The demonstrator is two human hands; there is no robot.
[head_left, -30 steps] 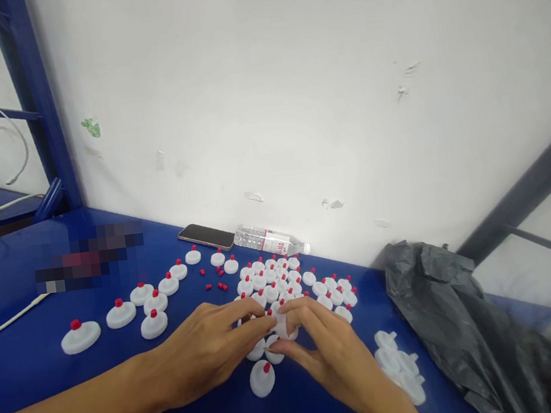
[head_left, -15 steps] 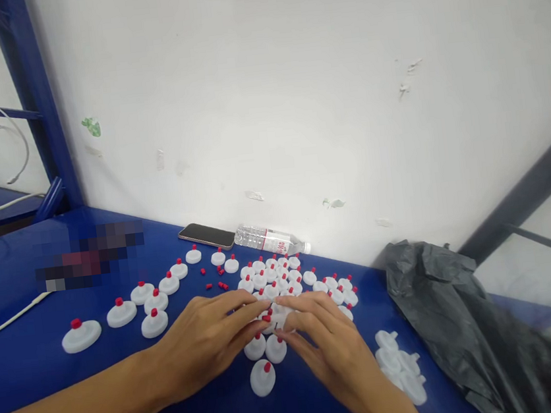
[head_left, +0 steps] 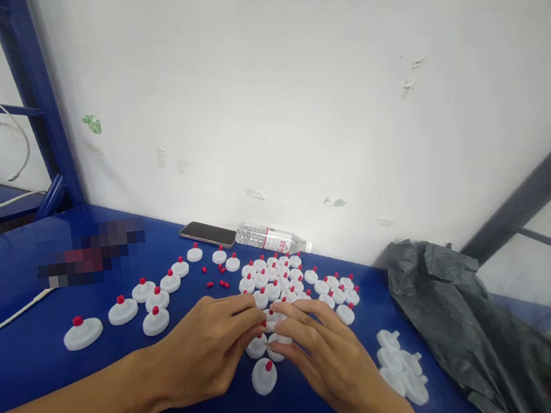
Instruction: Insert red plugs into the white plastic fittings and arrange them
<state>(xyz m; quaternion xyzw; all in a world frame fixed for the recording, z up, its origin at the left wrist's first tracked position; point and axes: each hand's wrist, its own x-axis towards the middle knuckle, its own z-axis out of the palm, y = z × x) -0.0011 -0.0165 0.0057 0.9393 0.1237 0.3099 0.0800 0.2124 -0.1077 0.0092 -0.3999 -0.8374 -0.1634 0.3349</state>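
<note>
My left hand (head_left: 209, 346) reaches in from the left with thumb and forefinger pinched on a small red cap (head_left: 264, 324). Opposite it, the fingers of my right hand (head_left: 329, 353) are curled round a white round lid (head_left: 272, 325), partly hidden behind them. The red cap is close against the lid's nozzle; whether it is seated I cannot tell. Just below the hands lies a white lid with a red tip (head_left: 264, 376). Many more red-tipped lids (head_left: 274, 290) crowd together behind my fingers. Loose red caps (head_left: 223, 284) are scattered left of that cluster.
White lids without red tips (head_left: 391, 357) are grouped at the right, beside a black plastic bag (head_left: 431, 308). A phone (head_left: 208, 234) and a clear bottle (head_left: 272, 239) lie along the wall. Red-tipped lids (head_left: 123, 310) are spread over the blue table's left side.
My left fingers have closed in on the red cap, and my right fingers have shifted slightly on the lid. The rest of the scene moved slightly with the camera.
</note>
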